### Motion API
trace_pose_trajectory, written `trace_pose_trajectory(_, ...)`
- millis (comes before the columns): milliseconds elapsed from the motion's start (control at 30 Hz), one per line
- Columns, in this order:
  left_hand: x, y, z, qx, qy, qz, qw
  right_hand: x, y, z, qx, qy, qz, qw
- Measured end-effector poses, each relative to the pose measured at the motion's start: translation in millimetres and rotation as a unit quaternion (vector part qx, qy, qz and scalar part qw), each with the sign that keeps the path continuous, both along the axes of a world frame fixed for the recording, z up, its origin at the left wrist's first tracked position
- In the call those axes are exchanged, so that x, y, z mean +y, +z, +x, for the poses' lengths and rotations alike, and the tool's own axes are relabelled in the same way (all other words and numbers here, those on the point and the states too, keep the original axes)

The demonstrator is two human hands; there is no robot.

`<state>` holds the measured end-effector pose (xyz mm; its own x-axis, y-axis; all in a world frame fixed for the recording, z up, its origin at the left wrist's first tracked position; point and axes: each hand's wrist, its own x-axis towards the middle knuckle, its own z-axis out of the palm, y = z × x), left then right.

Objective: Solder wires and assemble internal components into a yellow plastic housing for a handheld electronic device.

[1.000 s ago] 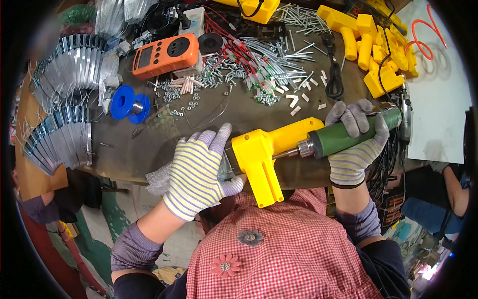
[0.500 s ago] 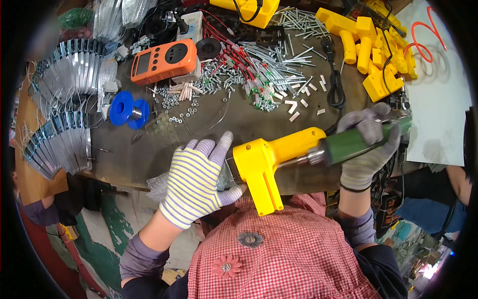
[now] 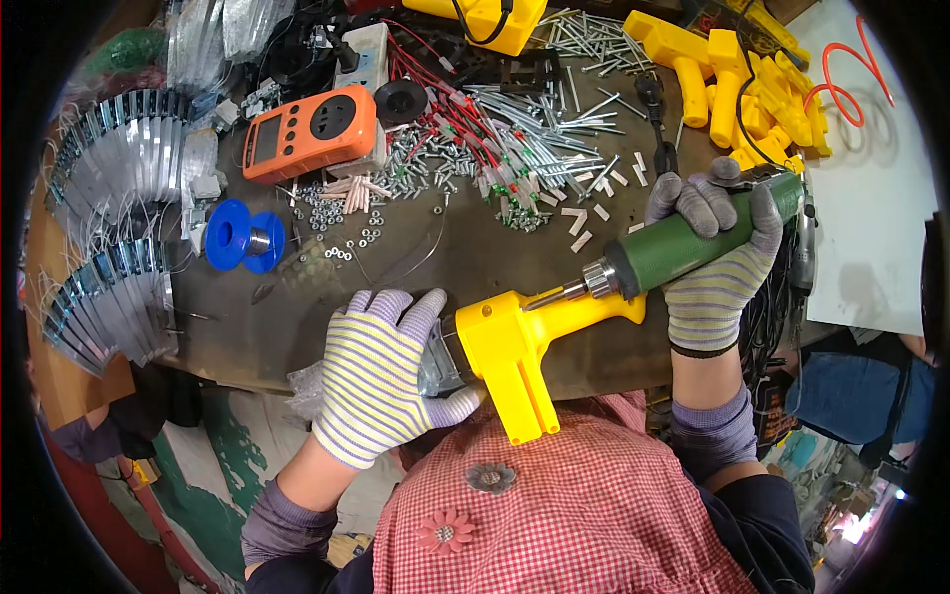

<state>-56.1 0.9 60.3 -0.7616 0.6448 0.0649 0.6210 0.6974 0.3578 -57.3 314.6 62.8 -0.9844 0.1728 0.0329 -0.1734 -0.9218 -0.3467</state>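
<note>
Right at the worktop's [image 3: 247, 332] near edge, the left hand [image 3: 378, 376] has its grip curled around the yellow housing's [image 3: 495, 342] wrapped nose! The right grip [image 3: 717, 262] is wrapped firmly round a green screwdriver [image 3: 678, 247], bit over the housing. Beyond, yellow parts [image 3: 730, 64] crowd the far right corner.

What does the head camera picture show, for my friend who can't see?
A gloved right hand holds a green power driver with its tip at a yellow plastic housing, which the gloved left hand steadies at its left end. Loose screws, a blue spool and an orange meter lie beyond.
</note>
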Motion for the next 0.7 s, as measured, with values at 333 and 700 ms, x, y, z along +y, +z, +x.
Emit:
trace_pose_trajectory(333, -2.2, 1.1, -5.9, -0.045, -0.017, -0.016, 0.999, -13.8, -3.1, -0.5, -0.008, -0.045, 0.032, 0.998)
trace_pose_trajectory(700, -4.7, -1.9, -7.1, -0.044, -0.023, -0.020, 0.999, -7.2, 5.9, 6.4, -0.027, -0.042, 0.018, 0.999)
